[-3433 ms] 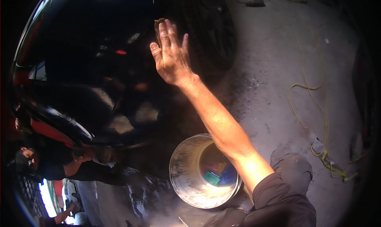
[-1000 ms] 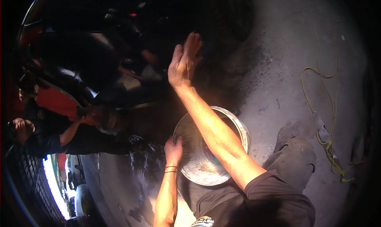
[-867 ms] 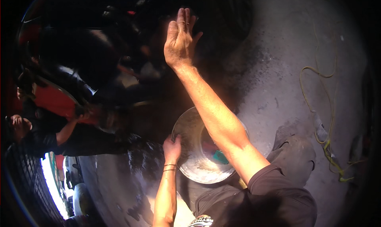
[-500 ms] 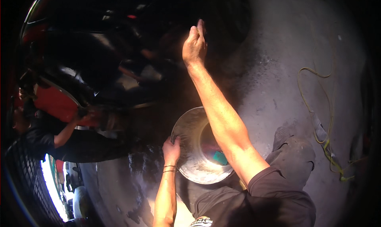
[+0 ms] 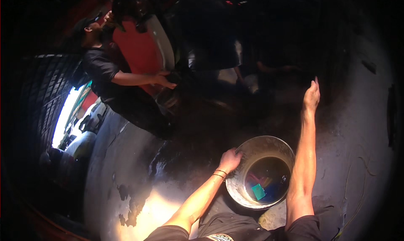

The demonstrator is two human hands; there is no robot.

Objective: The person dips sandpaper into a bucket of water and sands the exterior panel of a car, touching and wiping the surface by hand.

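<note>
My left hand (image 5: 231,160) is closed round the rim of a grey bucket (image 5: 239,183), on its left side. Dark liquid (image 5: 275,167) lies inside the bucket, with a green block (image 5: 258,192) and something reddish beside it. Beyond the bucket, my right hand (image 5: 311,97) reaches far forward at the right, seen edge-on with its fingers stretched out. It is close to a glossy dark surface (image 5: 214,43), which looks like vehicle bodywork; whether it touches is too dark to tell. No object shows in the right hand.
A person in dark clothes (image 5: 99,66) stands at the left beside a red panel (image 5: 136,45) with a pale edge. Wet patches mark the grey floor (image 5: 109,169). A thin cord (image 5: 362,190) lies at the right. A bright opening (image 5: 67,114) shows at far left.
The view has swung left, so the bucket and both my hands sit farther right and lower. My left hand stays on the rim. More of the other person shows, one arm stretched out.
</note>
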